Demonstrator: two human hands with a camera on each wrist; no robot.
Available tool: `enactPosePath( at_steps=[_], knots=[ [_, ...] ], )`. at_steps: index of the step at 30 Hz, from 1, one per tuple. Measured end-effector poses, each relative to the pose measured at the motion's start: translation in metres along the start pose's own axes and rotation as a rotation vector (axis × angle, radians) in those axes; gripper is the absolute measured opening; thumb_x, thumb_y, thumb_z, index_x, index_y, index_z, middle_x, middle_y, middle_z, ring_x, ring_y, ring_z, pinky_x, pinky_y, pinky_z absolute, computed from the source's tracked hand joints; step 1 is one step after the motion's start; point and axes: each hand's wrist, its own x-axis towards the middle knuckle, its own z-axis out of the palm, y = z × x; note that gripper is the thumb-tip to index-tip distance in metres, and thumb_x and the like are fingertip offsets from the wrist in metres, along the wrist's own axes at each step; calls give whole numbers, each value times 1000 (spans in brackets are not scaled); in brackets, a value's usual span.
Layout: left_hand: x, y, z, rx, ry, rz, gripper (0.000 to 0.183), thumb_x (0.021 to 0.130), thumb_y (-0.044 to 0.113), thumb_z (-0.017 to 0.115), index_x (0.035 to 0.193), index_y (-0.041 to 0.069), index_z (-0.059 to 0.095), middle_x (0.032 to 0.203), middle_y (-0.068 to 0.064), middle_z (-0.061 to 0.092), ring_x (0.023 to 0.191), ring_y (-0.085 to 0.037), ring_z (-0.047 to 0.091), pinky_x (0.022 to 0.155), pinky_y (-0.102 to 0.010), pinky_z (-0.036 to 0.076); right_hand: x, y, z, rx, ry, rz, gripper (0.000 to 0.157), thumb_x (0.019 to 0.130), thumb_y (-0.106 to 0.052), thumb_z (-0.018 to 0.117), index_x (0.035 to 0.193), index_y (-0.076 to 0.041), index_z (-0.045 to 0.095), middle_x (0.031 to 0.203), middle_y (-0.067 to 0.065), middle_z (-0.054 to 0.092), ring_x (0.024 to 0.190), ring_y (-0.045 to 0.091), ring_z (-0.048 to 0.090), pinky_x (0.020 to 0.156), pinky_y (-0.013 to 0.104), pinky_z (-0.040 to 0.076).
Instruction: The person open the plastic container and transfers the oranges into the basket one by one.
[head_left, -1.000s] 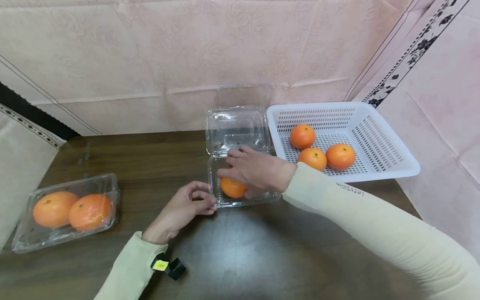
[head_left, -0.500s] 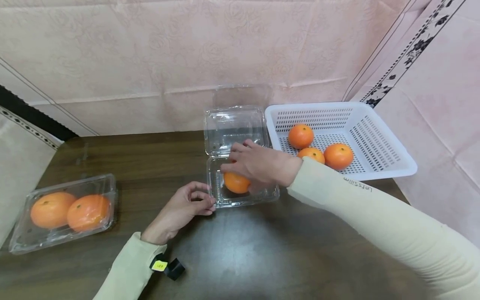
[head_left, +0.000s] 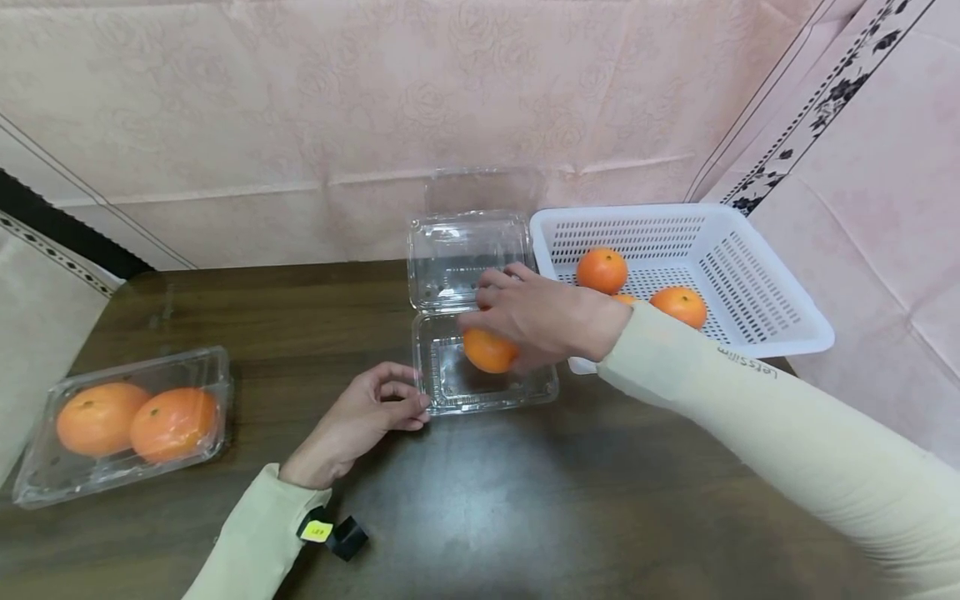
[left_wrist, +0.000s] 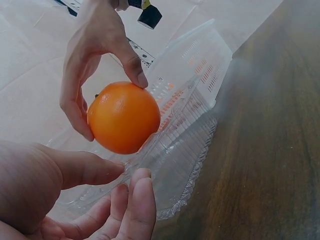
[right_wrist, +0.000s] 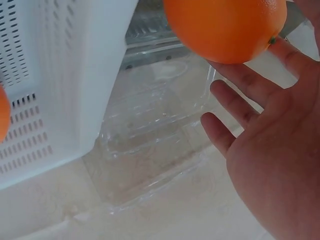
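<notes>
In the head view my right hand (head_left: 551,317) holds an orange (head_left: 489,350) over the base of a clear plastic clamshell container (head_left: 450,390). The right wrist view shows that orange (left_wrist: 124,117) held by thumb and forward fingers, the other fingers (right_wrist: 217,132) spread away from it. At the container's near left corner, my left hand (head_left: 375,412) pinches the rim between thumb (left_wrist: 92,169) and fingertips. The container's lid (head_left: 471,262) is folded back towards the wall. Inside the base, nothing else shows.
A white perforated basket (head_left: 757,283) stands at the right, with oranges (head_left: 602,271) in it, one mostly hidden by my right sleeve. At the left lies a closed clear container (head_left: 52,487) with two oranges (head_left: 172,423). A pink cloth (head_left: 300,125) hangs behind the dark wooden table (head_left: 480,517).
My right hand has moved up and to the right with the orange, away from the container's left side. The left hand has stayed at the container's corner.
</notes>
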Motion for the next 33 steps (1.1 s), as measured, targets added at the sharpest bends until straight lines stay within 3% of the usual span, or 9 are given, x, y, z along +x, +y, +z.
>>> enactPosePath(
  at_steps=[12,33],
  knots=[
    [0,-1,1,-8,-3,6,46,100,11,66,139,-2,45,112,-17,68,95,-22,72,88,-30,65,-11,13,-6,27,-15,66,79,78,-35,87,146,-31,48,138,4,60,137,29,39,117,47,35],
    [1,-2,1,-8,-9,11,49,99,11,67,140,-2,44,110,-15,68,94,-21,73,87,-30,65,-21,21,-10,27,16,97,81,77,-34,89,147,-29,49,139,6,59,139,30,38,120,49,35]
  ],
)
